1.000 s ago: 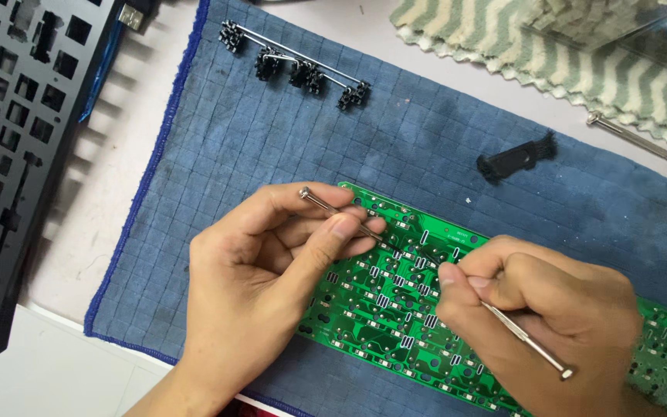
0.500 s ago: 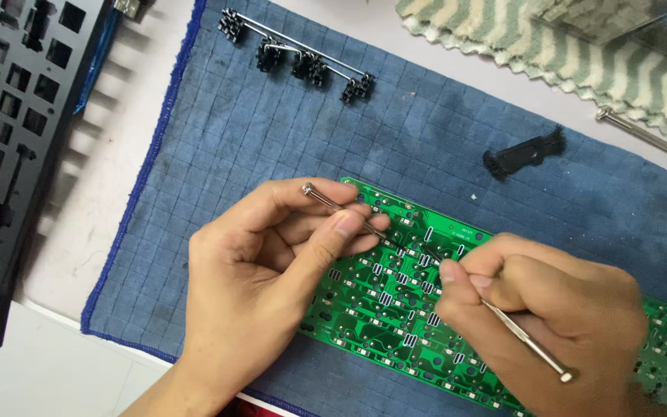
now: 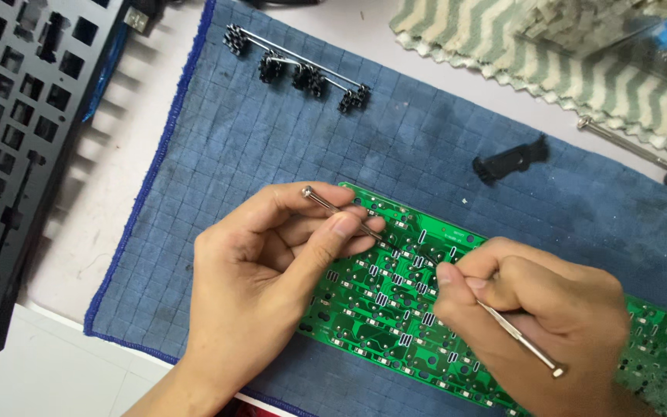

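Left hand point(image 3: 264, 286) & right hand point(image 3: 542, 316), each gripping 1 metal tool, over 1 green circuit board point(image 3: 380, 309).

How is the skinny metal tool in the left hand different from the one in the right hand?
The left hand pinches its thin metal tool with the free end pointing up and away; the right hand grips its metal tool with the free end pointing down toward the person. Both are slim and silver, and both tips meet over the green circuit board.
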